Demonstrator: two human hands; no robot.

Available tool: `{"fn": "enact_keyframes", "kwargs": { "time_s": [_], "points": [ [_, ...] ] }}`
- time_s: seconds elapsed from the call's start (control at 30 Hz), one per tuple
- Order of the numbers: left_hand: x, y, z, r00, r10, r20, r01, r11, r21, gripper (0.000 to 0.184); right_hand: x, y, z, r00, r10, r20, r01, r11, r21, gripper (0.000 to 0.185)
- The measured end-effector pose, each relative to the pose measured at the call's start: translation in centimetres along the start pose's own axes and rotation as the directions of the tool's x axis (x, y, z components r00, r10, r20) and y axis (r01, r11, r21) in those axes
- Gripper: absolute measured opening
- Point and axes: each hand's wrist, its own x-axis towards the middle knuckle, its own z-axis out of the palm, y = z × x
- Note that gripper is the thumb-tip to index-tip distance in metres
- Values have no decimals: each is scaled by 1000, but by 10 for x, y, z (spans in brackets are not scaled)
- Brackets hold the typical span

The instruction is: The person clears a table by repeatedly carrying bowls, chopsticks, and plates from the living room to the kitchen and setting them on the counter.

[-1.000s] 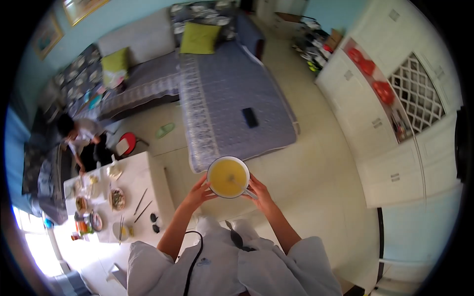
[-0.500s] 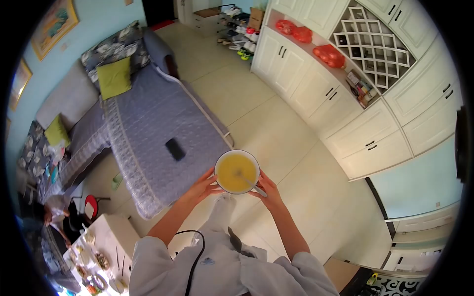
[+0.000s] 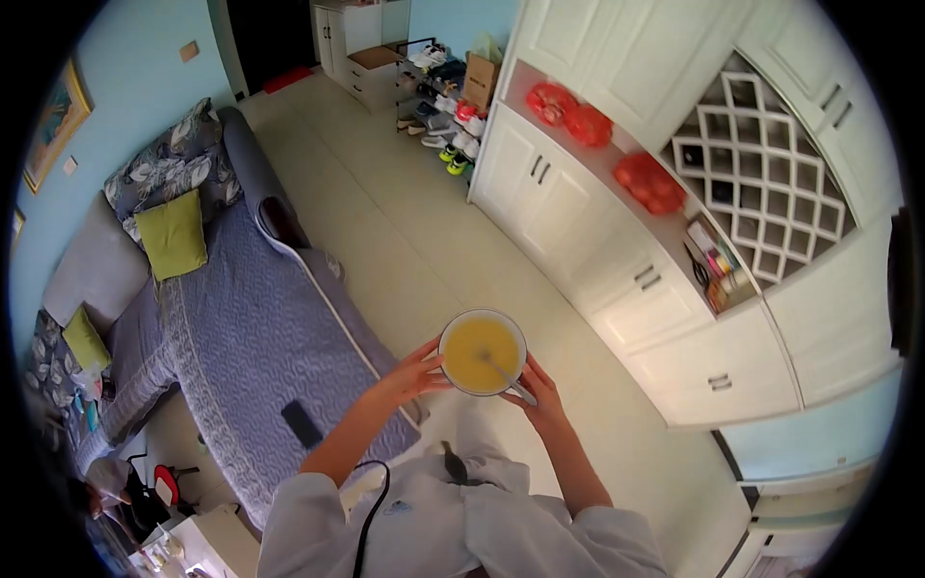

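Out in front of my body I carry a bowl [image 3: 450, 339] with a dark rim, held level. Yellow soup [image 3: 472, 347] fills it, with the end of a pale spoon [image 3: 501, 370] sunk in it and its handle leaning on the right rim. My left hand [image 3: 416, 374] is closed on the bowl's left side, fingers wrapped beneath it. On the right side, my right hand [image 3: 538, 393] grips the bowl close to the spoon handle. Some fingers are hidden under the bowl.
To my left is a sofa with a blue cover [image 3: 260, 356] and a phone [image 3: 302, 424] on it. White cabinets [image 3: 568, 231] line the right. A shoe rack [image 3: 438, 106] stands ahead. Behind left, a person [image 3: 111, 482] is near a table [image 3: 217, 539]. Tiled floor [image 3: 385, 231] runs between.
I have moved forward along the floor. The sofa and table have slid down and left in view, and the cabinets look nearer. Both hands still hold the bowl.
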Motion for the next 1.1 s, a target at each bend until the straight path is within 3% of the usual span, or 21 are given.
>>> {"fn": "enact_keyframes", "kwargs": {
  "time_s": [0.13,0.23,0.43,0.57,0.8,0.87,1.1],
  "points": [
    [84,84,-26,996,53,-71,-54,998,-15,61,136,-47,8,999,40,7,-39,997,-63,42],
    [142,154,-49,984,112,-136,-115,993,-16,61,243,-84,27,991,84,105,-70,989,-127,47],
    [239,309,-120,935,231,-268,-258,964,-69,63,458,-157,116,942,224,249,-151,948,-279,49],
    [291,430,-199,912,266,-312,-305,949,-83,63,607,-176,200,892,271,362,-151,933,-327,52],
    [345,643,-333,841,322,-435,-420,895,-149,62,838,-195,370,861,357,361,-220,903,-369,52],
    [350,717,-370,826,356,-438,-442,890,-111,59,905,-199,429,819,382,428,-229,902,-367,51],
    [396,946,-522,755,339,-561,-455,887,-76,55,1138,-199,626,807,398,435,-219,887,-406,47]
  ]
}}
